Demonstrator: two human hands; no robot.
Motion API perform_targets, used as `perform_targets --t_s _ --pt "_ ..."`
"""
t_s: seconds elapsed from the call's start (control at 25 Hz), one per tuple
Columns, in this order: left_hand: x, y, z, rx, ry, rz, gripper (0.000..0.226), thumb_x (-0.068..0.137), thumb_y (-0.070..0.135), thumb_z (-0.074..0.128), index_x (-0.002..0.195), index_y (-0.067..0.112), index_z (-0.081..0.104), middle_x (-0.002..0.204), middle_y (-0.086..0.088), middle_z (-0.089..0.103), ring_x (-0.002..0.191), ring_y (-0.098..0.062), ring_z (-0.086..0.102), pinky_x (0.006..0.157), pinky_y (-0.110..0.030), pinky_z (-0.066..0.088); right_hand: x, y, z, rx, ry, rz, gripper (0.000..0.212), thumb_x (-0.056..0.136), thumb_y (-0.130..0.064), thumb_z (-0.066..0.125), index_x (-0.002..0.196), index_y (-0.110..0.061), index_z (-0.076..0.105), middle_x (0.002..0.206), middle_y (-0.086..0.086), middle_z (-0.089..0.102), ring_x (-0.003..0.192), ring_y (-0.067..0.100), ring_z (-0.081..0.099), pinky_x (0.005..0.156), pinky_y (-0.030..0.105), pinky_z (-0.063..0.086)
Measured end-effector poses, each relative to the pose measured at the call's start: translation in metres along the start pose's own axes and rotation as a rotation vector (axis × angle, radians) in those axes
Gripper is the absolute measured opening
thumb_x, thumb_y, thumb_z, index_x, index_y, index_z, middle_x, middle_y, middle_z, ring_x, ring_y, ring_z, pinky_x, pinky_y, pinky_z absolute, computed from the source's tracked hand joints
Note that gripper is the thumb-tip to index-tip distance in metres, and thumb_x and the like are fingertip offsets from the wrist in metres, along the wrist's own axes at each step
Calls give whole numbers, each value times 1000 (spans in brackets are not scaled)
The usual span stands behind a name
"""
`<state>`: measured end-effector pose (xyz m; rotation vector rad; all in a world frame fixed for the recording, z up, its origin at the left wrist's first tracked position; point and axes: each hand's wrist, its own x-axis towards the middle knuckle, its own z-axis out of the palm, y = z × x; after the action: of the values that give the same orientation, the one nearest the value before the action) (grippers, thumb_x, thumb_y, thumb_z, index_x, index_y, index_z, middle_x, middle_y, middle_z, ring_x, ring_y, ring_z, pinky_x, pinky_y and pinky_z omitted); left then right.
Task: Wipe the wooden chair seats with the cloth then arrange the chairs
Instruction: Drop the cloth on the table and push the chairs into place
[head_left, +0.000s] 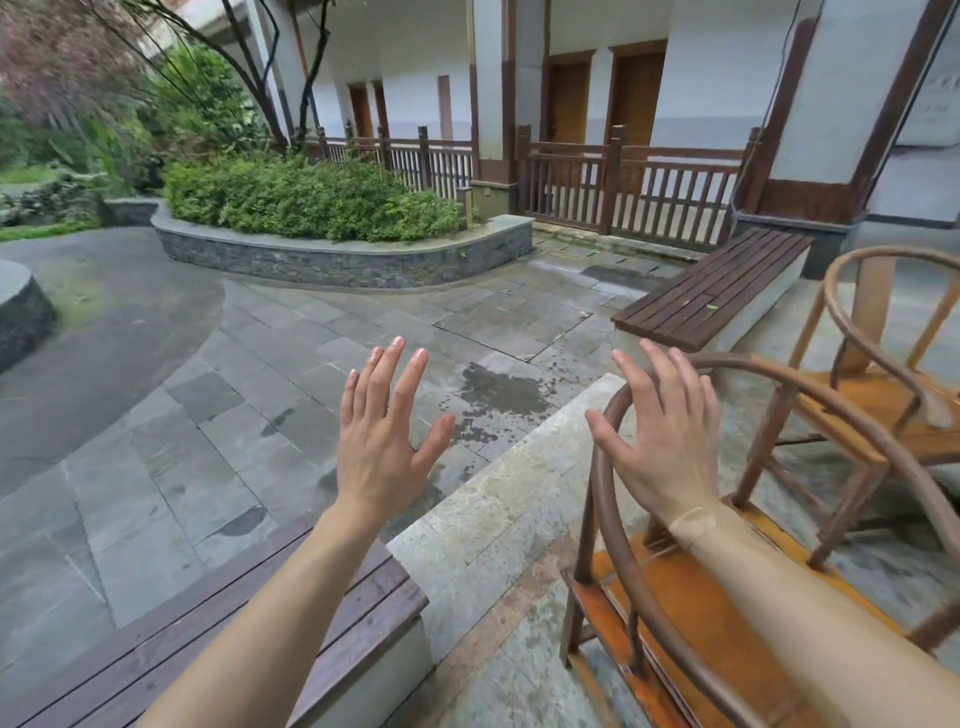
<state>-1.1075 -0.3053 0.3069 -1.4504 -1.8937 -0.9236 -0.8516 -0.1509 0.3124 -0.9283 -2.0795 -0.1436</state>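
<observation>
Both of my hands are raised in front of me, palms away, fingers spread and holding nothing. My left hand (384, 431) hovers over the wet stone paving. My right hand (662, 436) hangs just above the curved dark armrest of the near wooden chair (613, 519), whose orange-brown seat (691, 618) lies under my right forearm. A second round-backed wooden chair (852, 306) stands farther right, beside the first. No cloth is in view.
A dark slatted bench (717, 291) stands ahead on the right. Another slatted bench (358, 597) sits at the lower left beside a stone curb (498, 499). A stone planter with shrubs (332, 260) and a wooden railing (623, 187) lie beyond the paving.
</observation>
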Motion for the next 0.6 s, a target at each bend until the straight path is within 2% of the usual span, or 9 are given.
perform_targets --t_s 0.36,0.6 --pt "137 -149 147 -74 -30 56 67 97 54 43 154 22 28 162 -9 27 151 -27 22 123 -52 18 135 -3 167 -81 15 80 65 91 -61 41 148 -30 39 156 5 38 147 29 27 117 59 23" --pt "220 -201 245 -158 -67 64 67 98 55 41 155 23 27 164 -7 25 153 -26 20 123 -52 17 215 21 247 -133 7 130 65 92 -62 39 148 -30 37 156 5 38 147 30 28 117 58 22"
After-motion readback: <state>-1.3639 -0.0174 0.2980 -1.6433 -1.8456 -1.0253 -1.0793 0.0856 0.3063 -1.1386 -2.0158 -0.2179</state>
